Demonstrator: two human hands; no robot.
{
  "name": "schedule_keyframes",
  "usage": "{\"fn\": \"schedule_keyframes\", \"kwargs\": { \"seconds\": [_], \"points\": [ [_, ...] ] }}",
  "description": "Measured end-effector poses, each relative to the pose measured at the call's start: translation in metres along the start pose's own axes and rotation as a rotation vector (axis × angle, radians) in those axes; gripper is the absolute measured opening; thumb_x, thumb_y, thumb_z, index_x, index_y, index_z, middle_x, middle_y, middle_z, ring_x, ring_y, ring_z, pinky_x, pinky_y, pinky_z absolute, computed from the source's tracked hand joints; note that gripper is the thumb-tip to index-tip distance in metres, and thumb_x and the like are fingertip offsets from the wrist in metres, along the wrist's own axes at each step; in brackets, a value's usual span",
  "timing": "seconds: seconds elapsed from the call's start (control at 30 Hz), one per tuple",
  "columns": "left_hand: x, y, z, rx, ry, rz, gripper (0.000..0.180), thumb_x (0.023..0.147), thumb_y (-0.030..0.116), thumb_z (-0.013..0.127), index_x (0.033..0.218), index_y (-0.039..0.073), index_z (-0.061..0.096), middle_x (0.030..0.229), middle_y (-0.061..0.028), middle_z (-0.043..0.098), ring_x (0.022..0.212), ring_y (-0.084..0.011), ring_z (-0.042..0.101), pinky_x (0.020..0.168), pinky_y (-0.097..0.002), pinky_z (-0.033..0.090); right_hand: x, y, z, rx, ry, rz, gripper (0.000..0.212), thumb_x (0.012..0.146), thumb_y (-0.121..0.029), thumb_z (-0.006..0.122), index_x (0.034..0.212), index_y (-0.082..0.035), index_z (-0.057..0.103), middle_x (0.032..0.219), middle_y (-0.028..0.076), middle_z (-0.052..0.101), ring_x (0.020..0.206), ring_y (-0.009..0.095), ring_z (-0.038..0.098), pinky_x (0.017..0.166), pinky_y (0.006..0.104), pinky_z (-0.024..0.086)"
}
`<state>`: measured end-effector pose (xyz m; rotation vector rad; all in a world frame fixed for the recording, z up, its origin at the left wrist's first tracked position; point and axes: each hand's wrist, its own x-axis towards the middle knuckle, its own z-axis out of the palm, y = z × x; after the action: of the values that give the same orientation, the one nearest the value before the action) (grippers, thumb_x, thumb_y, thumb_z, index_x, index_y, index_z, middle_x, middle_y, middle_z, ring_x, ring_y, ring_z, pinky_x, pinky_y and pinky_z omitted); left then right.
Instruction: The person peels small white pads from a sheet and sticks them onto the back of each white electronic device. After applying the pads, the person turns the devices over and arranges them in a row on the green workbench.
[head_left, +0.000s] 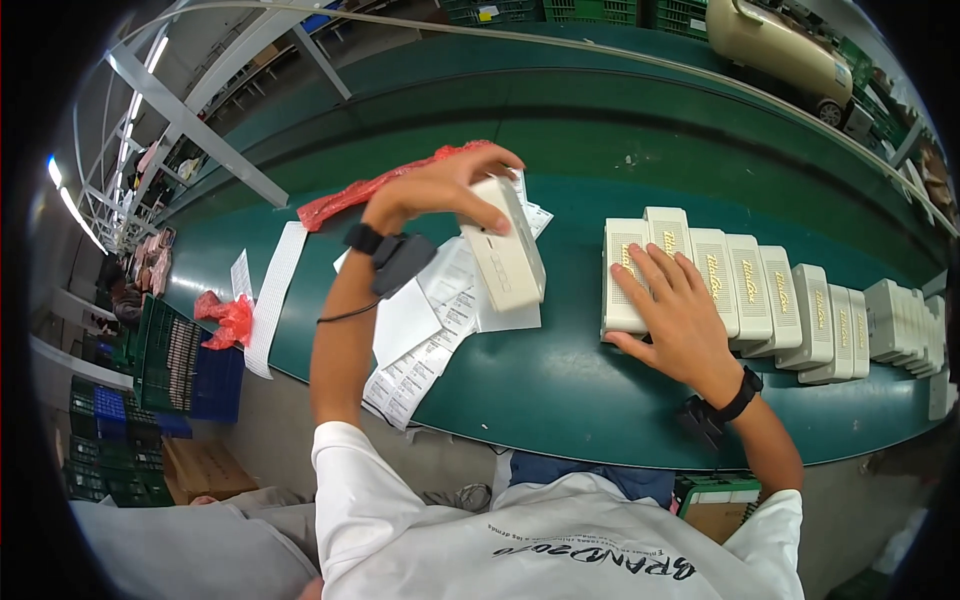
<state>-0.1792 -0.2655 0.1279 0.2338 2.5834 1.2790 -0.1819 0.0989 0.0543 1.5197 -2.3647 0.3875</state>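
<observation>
Left hand [445, 190] raised above green conveyor belt surface [560, 380], fingers curled over the top end of a cream rectangular plastic box with slotted face [507, 255], gripping it tilted, lower end hanging just over scattered white paper sheets and printed slips [425, 330]. Box clear of the belt, held in air left of the row.

Right hand [675, 310] laid flat, fingers spread, palm down on the leftmost units of a row of cream rectangular plastic boxes with perforated fronts [760, 295]; not closed around anything, just pressing on top. Row standing upright side by side, touching, running rightward along the belt toward smaller white boxes [900, 320] at far right.

Black wrist straps on both arms, dark device on left wrist [395, 255].

Red plastic bag [370, 190] lying on belt behind the left hand; second crumpled red bag [228, 315] at belt's left edge beside a long white paper strip [272, 295]. Green and blue plastic crates [165, 370] stacked below left. Beige cylindrical tank [780, 45] beyond belt, upper right. Brown cardboard box [205, 468] on floor, lower left.
</observation>
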Motion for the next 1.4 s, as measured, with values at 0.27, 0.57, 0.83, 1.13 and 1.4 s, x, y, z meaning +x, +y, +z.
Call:
{"fn": "schedule_keyframes", "kwargs": {
  "seconds": [0.27, 0.57, 0.83, 1.13, 1.4],
  "points": [
    [0.066, 0.002, 0.064, -0.153, -0.318, 0.047, 0.065, 0.076, 0.033, 0.085, 0.127, 0.002, 0.061, 0.123, -0.0081, 0.062, 0.117, -0.0194, 0.057, 0.101, -0.0308, 0.044, -0.035, -0.001, -0.031, 0.102, 0.038, 0.078, 0.064, 0.082, -0.035, 0.078, 0.135, -0.008, 0.055, 0.145, 0.016, 0.050, 0.134, 0.036, 0.046, 0.113, 0.0499, 0.034],
    [0.058, -0.040, 0.124, -0.378, 0.158, 0.050, 0.060, 0.089, 0.027, 0.072, 0.140, 0.004, 0.051, 0.134, -0.0102, 0.058, 0.125, -0.0205, 0.054, 0.108, -0.0332, 0.041, -0.157, 0.066, -0.078, -0.137, 0.191, 0.419, 0.064, 0.080, -0.032, 0.080, 0.134, -0.007, 0.056, 0.146, 0.015, 0.048, 0.136, 0.037, 0.043, 0.112, 0.0494, 0.035],
    [-0.054, 0.012, 0.240, -0.321, 0.416, 0.171, 0.108, 0.077, 0.015, 0.080, 0.160, 0.010, 0.011, 0.161, -0.0186, 0.021, 0.145, -0.0332, 0.032, 0.116, -0.0483, 0.032, -0.246, 0.116, -0.078, -0.348, 0.202, 0.728, 0.069, 0.082, -0.039, 0.077, 0.140, -0.011, 0.052, 0.154, 0.017, 0.039, 0.142, 0.040, 0.033, 0.114, 0.0491, 0.034],
    [-0.040, 0.013, 0.244, -0.104, 0.492, 0.078, 0.111, 0.077, 0.012, 0.082, 0.160, 0.010, 0.010, 0.162, -0.0180, 0.014, 0.140, -0.0327, 0.036, 0.109, -0.0462, 0.042, -0.224, 0.111, -0.075, -0.318, 0.245, 0.642, 0.069, 0.085, -0.044, 0.074, 0.142, -0.012, 0.051, 0.153, 0.018, 0.039, 0.142, 0.040, 0.034, 0.116, 0.0491, 0.031],
    [-0.019, -0.010, 0.187, -0.609, 0.345, 0.051, 0.086, 0.095, 0.031, 0.068, 0.159, 0.006, 0.017, 0.157, -0.0160, 0.031, 0.143, -0.0305, 0.033, 0.114, -0.0458, 0.035, -0.221, 0.100, -0.091, -0.406, 0.319, 0.743, 0.064, 0.089, -0.048, 0.068, 0.139, -0.010, 0.054, 0.150, 0.020, 0.043, 0.138, 0.041, 0.039, 0.115, 0.0488, 0.032]
  ]
}}
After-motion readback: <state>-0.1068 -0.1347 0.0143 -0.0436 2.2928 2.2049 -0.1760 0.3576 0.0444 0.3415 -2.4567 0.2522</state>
